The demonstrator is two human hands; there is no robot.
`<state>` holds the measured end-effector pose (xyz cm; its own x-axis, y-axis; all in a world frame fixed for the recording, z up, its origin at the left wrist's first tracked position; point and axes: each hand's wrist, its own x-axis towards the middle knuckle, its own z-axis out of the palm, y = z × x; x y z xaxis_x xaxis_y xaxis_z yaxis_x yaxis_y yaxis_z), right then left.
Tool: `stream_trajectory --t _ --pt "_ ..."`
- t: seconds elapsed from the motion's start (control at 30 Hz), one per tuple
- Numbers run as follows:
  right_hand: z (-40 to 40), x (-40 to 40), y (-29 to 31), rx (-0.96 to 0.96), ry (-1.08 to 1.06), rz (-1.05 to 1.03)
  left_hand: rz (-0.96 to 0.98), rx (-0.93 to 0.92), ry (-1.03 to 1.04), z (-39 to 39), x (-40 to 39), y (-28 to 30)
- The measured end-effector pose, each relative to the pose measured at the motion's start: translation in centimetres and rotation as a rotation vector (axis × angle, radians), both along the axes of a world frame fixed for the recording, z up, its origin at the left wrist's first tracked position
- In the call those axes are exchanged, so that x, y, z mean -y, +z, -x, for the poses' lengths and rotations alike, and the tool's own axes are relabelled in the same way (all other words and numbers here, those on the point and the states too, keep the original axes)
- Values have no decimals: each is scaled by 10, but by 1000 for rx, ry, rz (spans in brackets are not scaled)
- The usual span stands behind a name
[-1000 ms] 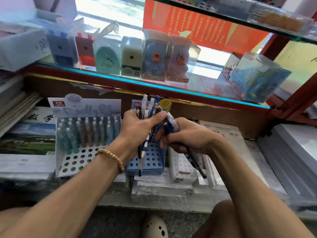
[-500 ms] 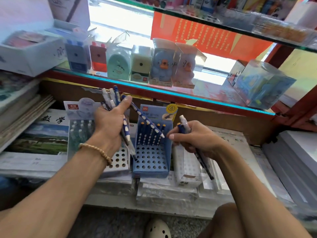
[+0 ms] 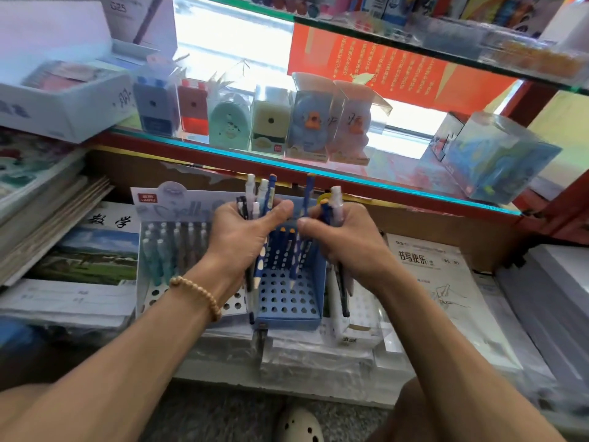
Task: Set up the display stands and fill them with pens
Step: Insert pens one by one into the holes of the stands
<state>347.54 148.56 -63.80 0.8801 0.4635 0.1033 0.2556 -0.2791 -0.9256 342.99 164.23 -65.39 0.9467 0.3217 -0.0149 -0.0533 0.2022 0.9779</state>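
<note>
My left hand (image 3: pixel 245 237) grips a pen bundle (image 3: pixel 259 199); my right hand (image 3: pixel 347 240) clutches a few pens (image 3: pixel 333 202) (both above the blue stand (image 3: pixel 288 301)).

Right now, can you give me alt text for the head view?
Both hands hold bunches of pens above a blue stand: left hand, right hand. A few pens already stand in its back row; a white stand sits to its left, partly filled.
</note>
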Motion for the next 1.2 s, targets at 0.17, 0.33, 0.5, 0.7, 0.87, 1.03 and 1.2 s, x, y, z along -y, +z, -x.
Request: stream_trajectory --t 0.17,0.33,0.5,0.7,0.87,1.03,1.2 --pt "-12 2 -5 -76 -199 -183 -151 -127 -206 6 -6 -11" --pt "-15 10 -3 -160 -266 -337 -138 -174 -261 5 -12 -14" --pt "-17 23 0 -183 -354 -347 -187 -191 -262 5 -12 -21" --pt "-28 41 -10 100 -547 3 -239 -192 -45 -2 -20 -28" --pt "-36 31 -26 207 -529 239 -202 -178 -31 -6 -27 -29" --pt "-42 20 -36 217 -517 425 -184 -146 -51 -8 -26 -23" --pt "-45 15 -43 166 -486 488 -181 -143 -61 -8 -26 -23"
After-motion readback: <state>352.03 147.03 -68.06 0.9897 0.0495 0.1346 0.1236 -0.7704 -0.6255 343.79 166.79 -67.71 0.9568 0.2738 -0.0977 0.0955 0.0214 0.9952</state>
